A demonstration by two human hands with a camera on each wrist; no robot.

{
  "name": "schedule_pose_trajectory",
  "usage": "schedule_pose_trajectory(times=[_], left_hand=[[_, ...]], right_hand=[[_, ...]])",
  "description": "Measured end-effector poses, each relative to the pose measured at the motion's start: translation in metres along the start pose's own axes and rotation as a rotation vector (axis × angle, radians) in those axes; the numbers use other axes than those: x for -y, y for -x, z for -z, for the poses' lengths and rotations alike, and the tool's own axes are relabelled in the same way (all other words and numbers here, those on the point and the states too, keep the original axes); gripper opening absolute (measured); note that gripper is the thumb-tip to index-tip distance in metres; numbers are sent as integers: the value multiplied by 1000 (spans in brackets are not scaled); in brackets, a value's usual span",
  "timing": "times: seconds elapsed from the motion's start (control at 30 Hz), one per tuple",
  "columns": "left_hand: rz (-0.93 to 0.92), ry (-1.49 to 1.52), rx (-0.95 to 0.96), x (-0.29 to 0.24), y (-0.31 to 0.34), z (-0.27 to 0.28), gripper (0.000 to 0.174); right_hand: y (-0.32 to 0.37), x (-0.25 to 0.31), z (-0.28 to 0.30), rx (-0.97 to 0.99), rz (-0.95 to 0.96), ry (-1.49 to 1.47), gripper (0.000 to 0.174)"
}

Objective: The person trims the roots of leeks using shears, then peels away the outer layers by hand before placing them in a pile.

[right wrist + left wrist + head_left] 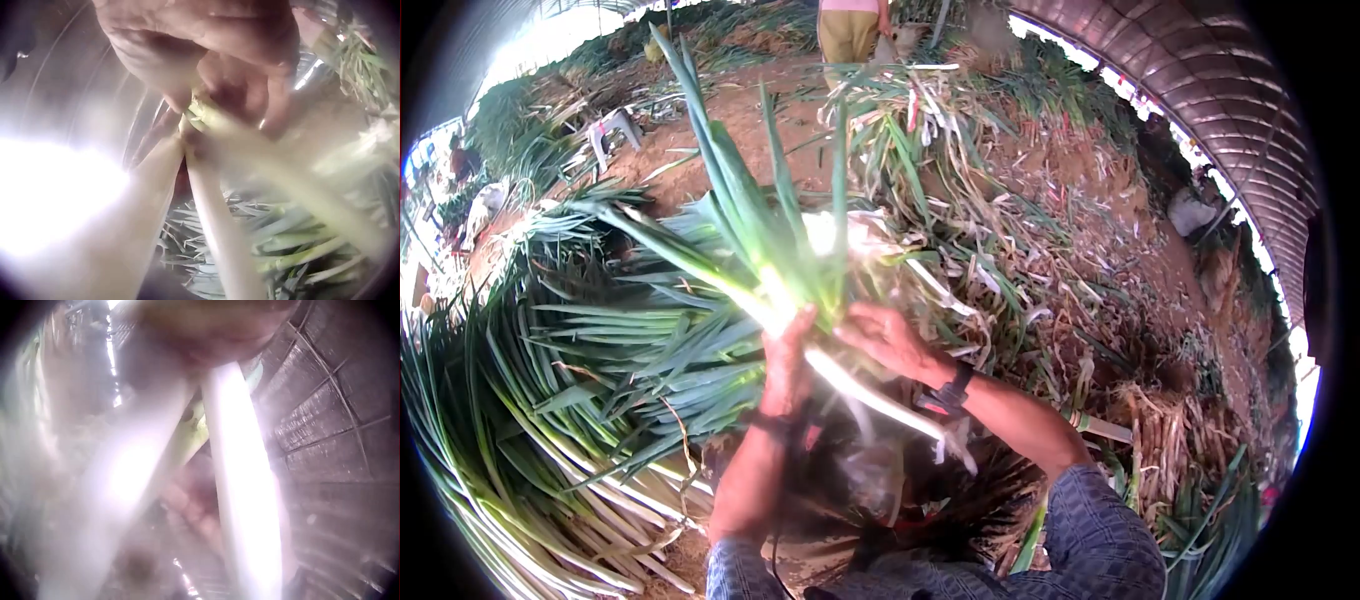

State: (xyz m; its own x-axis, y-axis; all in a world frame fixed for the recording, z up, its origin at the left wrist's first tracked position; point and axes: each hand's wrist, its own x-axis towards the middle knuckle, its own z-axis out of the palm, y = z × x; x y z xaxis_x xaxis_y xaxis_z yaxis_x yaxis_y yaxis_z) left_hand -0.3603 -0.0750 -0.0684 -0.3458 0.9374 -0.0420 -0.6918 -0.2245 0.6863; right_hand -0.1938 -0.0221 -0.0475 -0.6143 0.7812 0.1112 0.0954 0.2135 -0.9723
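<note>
A bunch of green onions [770, 240] stands up in front of me, green leaves fanning upward and white stalks [870, 395] trailing down toward my lap. My left hand [785, 355] grips the bunch where green turns white. My right hand [880, 335] holds the same bunch from the right side, fingers curled on it. In the right wrist view the right hand [212, 56] pinches pale stalks [212, 206]. The left wrist view is blurred; white stalks [240, 487] run under the left hand [212, 325].
A big heap of green onions [520, 400] lies on the ground at left. Dry trimmings and husks [1020, 250] cover the dirt at right. A person [850, 30] stands at the far end. A greenhouse frame [1230, 90] arches at right. A small stool [615, 130] sits far left.
</note>
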Motion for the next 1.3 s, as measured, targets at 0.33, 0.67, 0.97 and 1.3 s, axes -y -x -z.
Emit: schedule_pose_trajectory(times=[0.33, 0.67, 0.97, 1.3], left_hand=[[19, 70, -53, -7, -6, 18, 17], [61, -10, -28, 2, 0, 7, 24], [-255, -311, -10, 1, 22, -25, 34], [-412, -605, 178, 15, -1, 15, 45]], right_hand=[[-14, 12, -8, -72, 41, -7, 17], [4, -5, 3, -170, -156, -211, 17], [-15, 0, 2, -188, 3, -209, 17], [-40, -70, 10, 288, 105, -346, 43]])
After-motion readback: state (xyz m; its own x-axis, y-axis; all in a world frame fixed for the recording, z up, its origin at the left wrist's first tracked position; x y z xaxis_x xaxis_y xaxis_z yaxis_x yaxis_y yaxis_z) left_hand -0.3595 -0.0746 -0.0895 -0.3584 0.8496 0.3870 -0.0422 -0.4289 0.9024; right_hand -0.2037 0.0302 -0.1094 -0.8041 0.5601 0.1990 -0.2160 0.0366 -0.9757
